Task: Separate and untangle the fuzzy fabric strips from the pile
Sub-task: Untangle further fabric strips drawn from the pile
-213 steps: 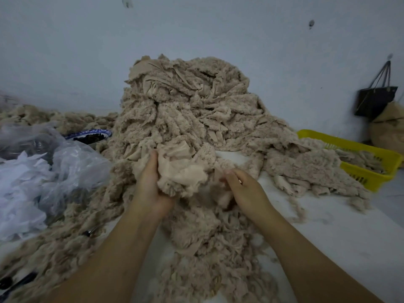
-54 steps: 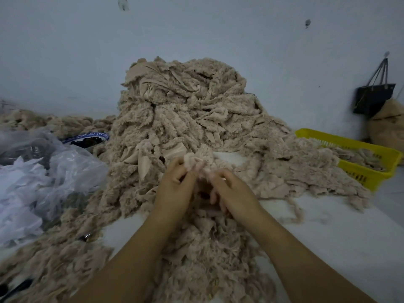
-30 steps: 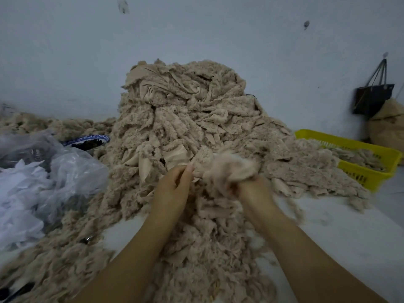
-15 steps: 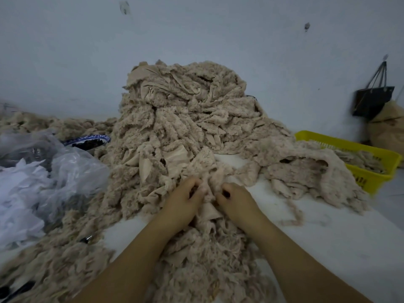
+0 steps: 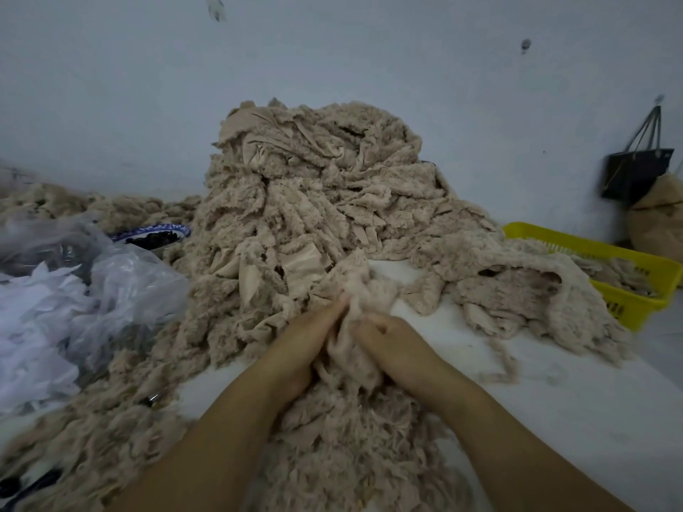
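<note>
- head view: we see our left hand (image 5: 299, 349) and right hand (image 5: 391, 345) close together, fingers of both closed on 1 fuzzy beige strip (image 5: 351, 327) bunched between them.
- the strip sits at the near foot of the tall pile (image 5: 314, 201) on the white table (image 5: 573, 412).
- a yellow basket (image 5: 628, 260) lies far right, a plastic bag (image 5: 111, 290) left.
</note>
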`<state>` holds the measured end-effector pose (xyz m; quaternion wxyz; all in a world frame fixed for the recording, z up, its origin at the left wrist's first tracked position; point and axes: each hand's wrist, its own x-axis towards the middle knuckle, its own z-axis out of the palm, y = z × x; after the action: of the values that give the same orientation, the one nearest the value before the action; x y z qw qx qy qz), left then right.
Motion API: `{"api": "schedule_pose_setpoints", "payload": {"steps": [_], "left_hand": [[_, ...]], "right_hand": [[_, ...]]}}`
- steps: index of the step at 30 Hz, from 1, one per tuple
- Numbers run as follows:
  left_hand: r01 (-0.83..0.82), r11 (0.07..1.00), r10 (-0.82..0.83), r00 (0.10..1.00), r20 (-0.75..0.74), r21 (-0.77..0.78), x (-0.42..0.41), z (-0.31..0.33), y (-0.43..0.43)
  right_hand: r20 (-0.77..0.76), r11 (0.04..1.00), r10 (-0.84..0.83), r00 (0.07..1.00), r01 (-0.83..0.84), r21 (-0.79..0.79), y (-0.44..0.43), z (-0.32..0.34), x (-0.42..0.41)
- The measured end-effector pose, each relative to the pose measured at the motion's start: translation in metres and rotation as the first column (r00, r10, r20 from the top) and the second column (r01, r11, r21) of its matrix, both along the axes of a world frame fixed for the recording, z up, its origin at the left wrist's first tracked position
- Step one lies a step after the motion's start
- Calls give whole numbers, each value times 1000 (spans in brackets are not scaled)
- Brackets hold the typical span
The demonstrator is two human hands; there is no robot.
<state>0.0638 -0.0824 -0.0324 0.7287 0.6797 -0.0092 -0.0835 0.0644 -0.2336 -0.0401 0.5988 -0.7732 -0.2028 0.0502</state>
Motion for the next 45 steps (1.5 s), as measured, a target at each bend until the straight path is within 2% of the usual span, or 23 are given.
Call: {"api": "schedule_pose_setpoints", "payload": {"steps": [2,3,4,6,7,9,11,13,15,19,22,25,27,29,31,34,36,39,45], "left_hand": [[-17,980,16,1000,-4,-198,1,1,1],[-29,953,28,1000,-5,-301,2,2,2],[-49,925,51,999,-4,-376,4,2,4],[-102,903,123,992,25,-418,6,4,5],[-112,908,147,987,57,-403,6,5,4],[-101,945,147,981,128,-311,3,5,2],[-70,997,79,964,253,-45,-1,1,-2],[-51,964,-53,925,377,261,-4,-2,-7],[-10,914,-174,893,414,405,-5,-5,-11],[-41,908,-125,923,364,416,-5,-3,-9],[-84,921,-42,950,310,381,-2,-1,-3],[-84,967,28,973,230,241,-3,5,4],[-78,994,66,985,159,70,-3,8,7],[-101,988,113,988,104,-114,-2,10,11],[-108,962,128,990,66,-250,-3,13,14],[-106,917,134,990,47,-385,-2,14,18],[-129,891,165,985,46,-436,-2,13,20],[-178,845,223,974,29,-504,1,14,21],[-223,871,266,963,40,-437,2,14,17]], "right_hand": [[35,980,151,988,-145,-136,4,-6,-3],[43,971,169,985,-159,-177,4,-9,-2],[45,973,152,987,-141,-182,3,-11,-1],[9,990,46,999,-45,-131,0,-9,4],[-42,996,-18,999,14,-84,0,-7,6],[-175,989,-53,983,75,126,-2,-4,12],[-227,955,-17,974,83,284,-3,-3,14],[-228,954,-52,972,115,276,-5,-3,12],[-256,933,-106,961,185,308,-8,-2,13],[-380,729,-112,918,336,596,-23,13,17],[-454,570,-125,882,439,694,-33,18,22],[-488,460,-105,867,477,749,-34,19,25],[-489,415,-110,865,487,768,-34,20,25],[-484,436,-130,865,488,756,-35,18,26],[-442,520,-175,880,464,717,-38,17,26],[-330,672,-266,905,420,610,-37,17,23],[-296,728,-353,888,459,508,-34,17,20],[-337,698,-420,842,538,473,-32,17,20],[-199,697,-500,843,528,485,-30,14,20]]}}
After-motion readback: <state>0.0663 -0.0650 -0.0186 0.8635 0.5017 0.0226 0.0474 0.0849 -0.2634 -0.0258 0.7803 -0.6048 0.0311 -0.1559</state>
